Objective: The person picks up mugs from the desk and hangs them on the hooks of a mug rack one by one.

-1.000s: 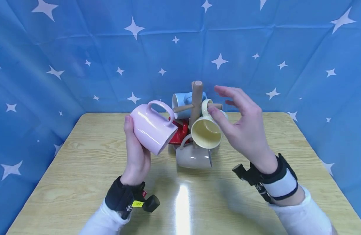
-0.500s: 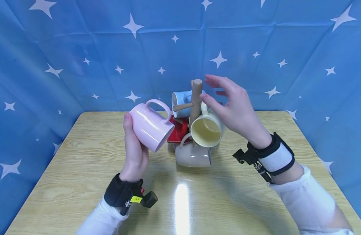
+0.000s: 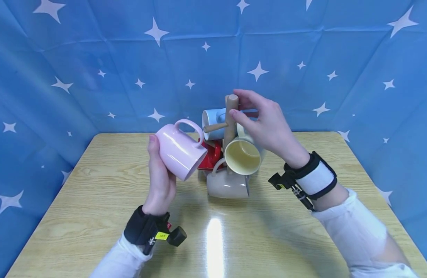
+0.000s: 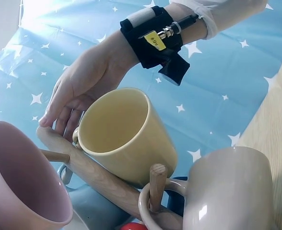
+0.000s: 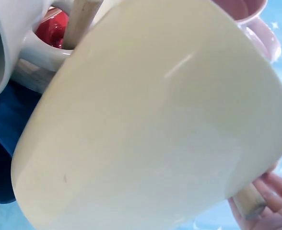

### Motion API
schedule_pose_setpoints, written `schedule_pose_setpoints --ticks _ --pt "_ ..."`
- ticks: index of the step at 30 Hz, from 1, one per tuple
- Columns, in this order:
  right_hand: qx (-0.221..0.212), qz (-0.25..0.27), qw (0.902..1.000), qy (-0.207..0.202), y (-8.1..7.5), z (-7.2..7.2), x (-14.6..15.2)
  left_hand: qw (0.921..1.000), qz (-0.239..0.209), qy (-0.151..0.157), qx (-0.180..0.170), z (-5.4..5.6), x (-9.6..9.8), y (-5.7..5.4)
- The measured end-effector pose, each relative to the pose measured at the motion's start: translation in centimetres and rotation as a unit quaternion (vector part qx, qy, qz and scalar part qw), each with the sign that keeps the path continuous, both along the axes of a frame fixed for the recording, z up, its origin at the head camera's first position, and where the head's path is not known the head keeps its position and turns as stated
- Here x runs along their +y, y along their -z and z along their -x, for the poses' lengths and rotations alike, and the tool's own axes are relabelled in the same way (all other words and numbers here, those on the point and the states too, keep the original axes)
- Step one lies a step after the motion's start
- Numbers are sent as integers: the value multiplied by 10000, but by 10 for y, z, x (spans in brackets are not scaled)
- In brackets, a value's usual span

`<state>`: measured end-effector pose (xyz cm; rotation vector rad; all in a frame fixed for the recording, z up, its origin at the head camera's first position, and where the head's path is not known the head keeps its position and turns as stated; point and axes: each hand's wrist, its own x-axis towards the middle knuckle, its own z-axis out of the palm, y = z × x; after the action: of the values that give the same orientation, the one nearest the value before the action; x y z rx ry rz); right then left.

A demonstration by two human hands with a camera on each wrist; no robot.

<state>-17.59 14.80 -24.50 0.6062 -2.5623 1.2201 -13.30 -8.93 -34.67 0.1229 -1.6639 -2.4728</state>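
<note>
My left hand (image 3: 159, 185) holds a pink mug (image 3: 180, 152) tilted in the air, its handle up and its mouth toward lower right. My right hand (image 3: 267, 125) grips the top of a wooden mug tree (image 3: 231, 125), thumb on the near side of the post and fingers behind it. Just below that hand a yellow mug (image 4: 146, 143) hangs with its mouth toward me, and it fills most of the right wrist view. The peg (image 3: 215, 127) at the post's left carries no mug. The left wrist view shows the pink mug close beside the post top.
A light blue mug (image 3: 210, 120) hangs at the back of the tree. Lower down are a red mug (image 3: 210, 156), a grey mug (image 3: 227, 186) and a dark blue mug (image 5: 6, 139). The tree stands on a wooden table (image 3: 105, 200) before a blue star-patterned cloth (image 3: 130, 58).
My right hand has moved left from over the yellow mug to the tree's post and closed its fingers on the post's top. The left hand with the pink mug has hardly moved.
</note>
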Motion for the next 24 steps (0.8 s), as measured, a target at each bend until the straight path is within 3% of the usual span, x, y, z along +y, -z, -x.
schedule_pose_setpoints --ticks 12,24 --pt "251 141 9996 64 2 5 -5 10000 7 96 2 1 6 -1" --pt "235 124 9996 94 3 5 -7 9990 47 435 -54 7 11 -3"
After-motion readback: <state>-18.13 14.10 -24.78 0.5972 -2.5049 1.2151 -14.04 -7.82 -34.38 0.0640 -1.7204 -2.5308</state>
